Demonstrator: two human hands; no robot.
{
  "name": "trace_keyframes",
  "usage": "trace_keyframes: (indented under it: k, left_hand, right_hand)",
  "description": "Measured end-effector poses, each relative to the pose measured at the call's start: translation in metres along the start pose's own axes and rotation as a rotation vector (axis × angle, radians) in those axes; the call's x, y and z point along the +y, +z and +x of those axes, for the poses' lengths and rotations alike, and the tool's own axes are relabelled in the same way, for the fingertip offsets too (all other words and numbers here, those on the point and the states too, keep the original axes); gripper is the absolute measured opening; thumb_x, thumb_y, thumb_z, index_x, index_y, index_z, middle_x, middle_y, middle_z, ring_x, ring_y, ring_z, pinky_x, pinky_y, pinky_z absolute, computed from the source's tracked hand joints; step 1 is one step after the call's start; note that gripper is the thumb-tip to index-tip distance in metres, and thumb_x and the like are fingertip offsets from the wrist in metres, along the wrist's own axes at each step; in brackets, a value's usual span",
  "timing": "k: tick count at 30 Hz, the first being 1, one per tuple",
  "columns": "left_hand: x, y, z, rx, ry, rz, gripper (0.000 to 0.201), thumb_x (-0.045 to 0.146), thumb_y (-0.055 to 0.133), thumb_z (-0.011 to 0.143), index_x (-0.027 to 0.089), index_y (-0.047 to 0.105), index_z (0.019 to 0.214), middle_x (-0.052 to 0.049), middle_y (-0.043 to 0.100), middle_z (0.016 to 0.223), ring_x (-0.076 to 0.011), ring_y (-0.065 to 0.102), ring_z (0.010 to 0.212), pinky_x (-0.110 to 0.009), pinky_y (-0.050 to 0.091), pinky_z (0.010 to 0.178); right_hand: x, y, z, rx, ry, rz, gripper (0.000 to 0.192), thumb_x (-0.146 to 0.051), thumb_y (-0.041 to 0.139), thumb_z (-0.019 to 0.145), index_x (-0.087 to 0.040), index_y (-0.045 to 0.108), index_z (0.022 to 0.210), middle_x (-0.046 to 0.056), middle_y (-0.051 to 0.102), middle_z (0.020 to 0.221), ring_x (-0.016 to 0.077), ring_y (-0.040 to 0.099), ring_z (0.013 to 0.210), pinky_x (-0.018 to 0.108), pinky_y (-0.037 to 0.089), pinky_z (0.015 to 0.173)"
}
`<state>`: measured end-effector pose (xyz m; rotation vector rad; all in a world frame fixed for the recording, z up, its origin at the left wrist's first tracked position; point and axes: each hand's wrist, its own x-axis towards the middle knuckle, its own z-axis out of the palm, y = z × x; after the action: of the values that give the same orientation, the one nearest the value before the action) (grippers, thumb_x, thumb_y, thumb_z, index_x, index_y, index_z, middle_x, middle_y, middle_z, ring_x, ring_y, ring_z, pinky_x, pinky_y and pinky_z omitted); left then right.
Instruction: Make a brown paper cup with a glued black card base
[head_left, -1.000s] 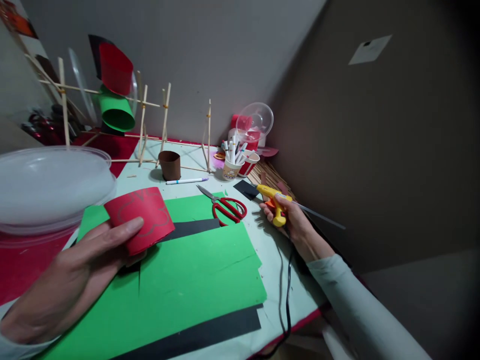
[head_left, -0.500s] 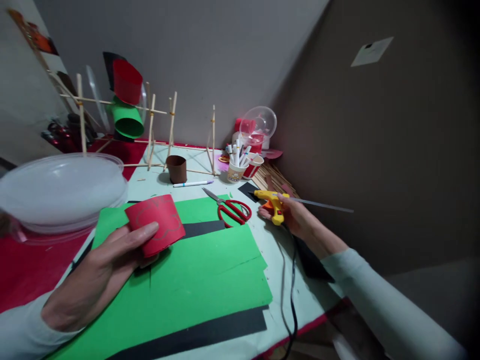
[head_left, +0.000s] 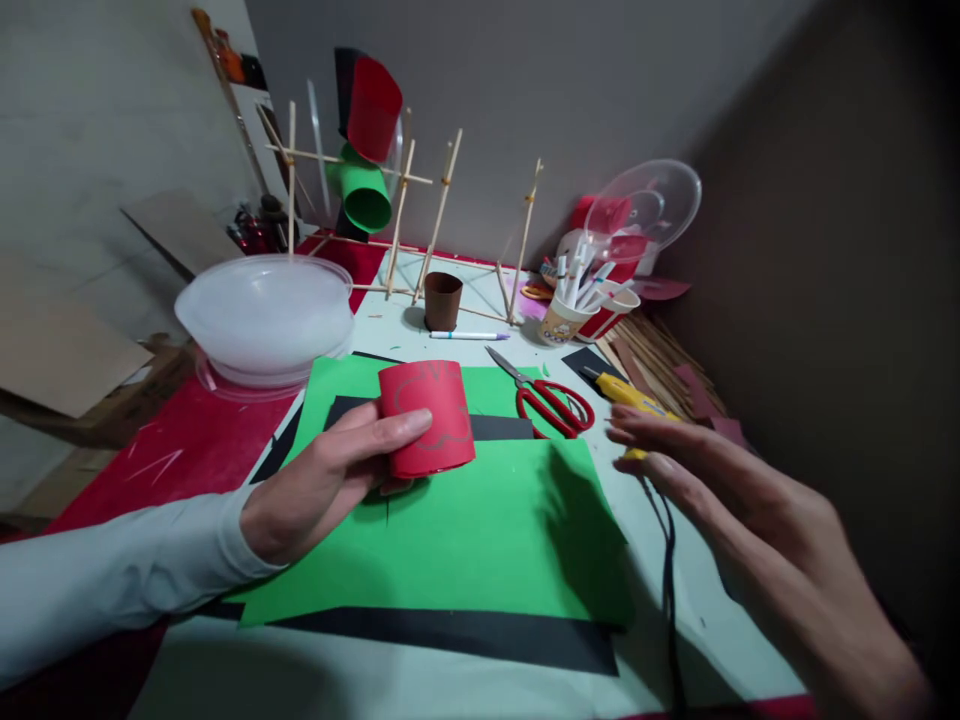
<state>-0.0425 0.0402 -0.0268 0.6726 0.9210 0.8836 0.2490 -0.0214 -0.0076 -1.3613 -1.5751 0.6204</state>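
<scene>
Left hand [head_left: 322,480]: gripping a red paper cylinder [head_left: 426,417] from its 8 o'clock side, thumb lying across the front and fingers tucked beneath; the cylinder, bearing a faint drawn outline, is sitting tilted over the green paper sheet [head_left: 465,520] near the middle of the table [head_left: 420,680]. Right hand [head_left: 720,480]: hovering open with fingers spread and slack, grasping nothing, its fingertips just beside the yellow glue gun [head_left: 634,398] lying at 3 o'clock of the cylinder; whether they are touching the gun cannot be told. Black cord [head_left: 667,560]: trailing from the gun toward 6 o'clock, passing under the right hand. Red-handled scissors [head_left: 551,398]: lying between cylinder and gun, blades pointing to 10 o'clock. Black paper strip [head_left: 465,632]: showing under the green sheet's near edge; another black strip is lying behind the cylinder. Brown paper cup [head_left: 442,300]: standing upright at 12 o'clock of the cylinder, a white pen [head_left: 469,336] lying just in front of it. Wooden stick frame [head_left: 420,210]: standing behind the cup, carrying a green paper roll [head_left: 364,195] and a red paper roll [head_left: 373,108]. Clear plastic bowls [head_left: 266,315]: resting stacked at 10 o'clock. Marker cup [head_left: 562,318]: standing at 1 o'clock, filled with pens, a clear lid [head_left: 645,205] leaning behind it.
</scene>
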Motion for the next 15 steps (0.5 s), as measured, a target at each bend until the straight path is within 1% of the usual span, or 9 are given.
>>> trace_keyframes:
  k: [1,2,4,6,8,10,12,14,15]
  left_hand:
    - [0.0,0.001,-0.001,-0.003,-0.027,0.002,0.026,0.038,0.088,0.071,0.022,0.078,0.088,-0.001,0.075,0.087,-0.0173,0.065,0.082,-0.025,0.054,0.073]
    - [0.0,0.002,-0.002,-0.008,-0.058,0.008,0.027,0.039,0.088,0.071,0.021,0.078,0.09,-0.002,0.076,0.087,-0.0184,0.066,0.083,-0.027,0.055,0.076]
    - [0.0,0.004,-0.004,-0.04,-0.099,0.03,0.03,0.04,0.086,0.072,0.021,0.078,0.094,-0.004,0.077,0.087,-0.0209,0.068,0.084,-0.03,0.056,0.08]
    - [0.001,0.004,-0.006,-0.097,-0.114,0.062,0.032,0.042,0.084,0.074,0.021,0.078,0.098,-0.005,0.077,0.087,-0.0233,0.07,0.087,-0.032,0.056,0.084]
    - [0.003,0.003,-0.007,-0.135,-0.109,0.121,0.033,0.045,0.08,0.077,0.023,0.078,0.103,-0.004,0.078,0.094,-0.0234,0.07,0.09,-0.031,0.056,0.083]
    - [0.005,0.002,-0.006,-0.168,-0.073,0.229,0.032,0.047,0.079,0.079,0.026,0.078,0.104,-0.003,0.078,0.098,-0.0219,0.069,0.088,-0.029,0.055,0.078]
    - [0.006,0.001,-0.004,-0.199,-0.018,0.361,0.028,0.047,0.077,0.081,0.028,0.077,0.101,-0.001,0.077,0.097,-0.0206,0.067,0.088,-0.026,0.053,0.075]
    - [0.006,0.001,-0.001,-0.244,0.026,0.447,0.026,0.047,0.076,0.083,0.028,0.076,0.1,0.0,0.077,0.096,-0.0211,0.066,0.09,-0.025,0.052,0.075]
    - [0.007,0.0,0.001,-0.267,0.039,0.478,0.026,0.047,0.075,0.084,0.028,0.076,0.103,0.0,0.076,0.099,-0.0218,0.066,0.093,-0.025,0.052,0.076]
  right_hand:
    - [-0.009,0.014,0.007,-0.022,-0.017,-0.095,0.023,-0.033,0.068,0.096,-0.031,0.077,0.117,0.002,0.076,0.126,0.0242,0.072,0.113,0.031,0.061,0.093]
    - [-0.016,0.028,0.014,-0.076,-0.06,-0.12,0.027,-0.034,0.065,0.098,-0.03,0.074,0.123,0.002,0.073,0.131,0.0236,0.069,0.118,0.032,0.058,0.097]
    - [-0.025,0.049,0.031,-0.17,-0.169,-0.092,0.032,-0.034,0.063,0.099,-0.025,0.068,0.129,0.003,0.066,0.14,0.0214,0.067,0.119,0.03,0.056,0.094]
    - [-0.028,0.063,0.044,-0.248,-0.236,-0.067,0.034,-0.032,0.06,0.101,-0.022,0.064,0.133,0.004,0.064,0.141,0.0176,0.067,0.109,0.029,0.054,0.093]
    - [-0.028,0.07,0.051,-0.319,-0.271,-0.035,0.03,-0.029,0.059,0.102,-0.02,0.064,0.13,0.004,0.068,0.131,0.0144,0.066,0.096,0.027,0.052,0.089]
    - [-0.026,0.074,0.053,-0.36,-0.284,0.0,0.021,-0.027,0.061,0.102,-0.018,0.068,0.12,0.003,0.071,0.115,0.0127,0.063,0.085,0.025,0.052,0.082]
    - [-0.022,0.075,0.052,-0.376,-0.287,0.03,0.013,-0.025,0.062,0.102,-0.018,0.069,0.109,0.002,0.071,0.101,0.0125,0.062,0.081,0.025,0.05,0.076]
    - [-0.017,0.075,0.05,-0.386,-0.292,0.045,0.009,-0.024,0.062,0.102,-0.018,0.068,0.103,0.002,0.069,0.093,0.0127,0.062,0.078,0.025,0.05,0.072]
    - [-0.015,0.075,0.048,-0.392,-0.295,0.047,0.008,-0.023,0.062,0.101,-0.018,0.068,0.102,0.001,0.069,0.09,0.0128,0.062,0.077,0.024,0.05,0.071]
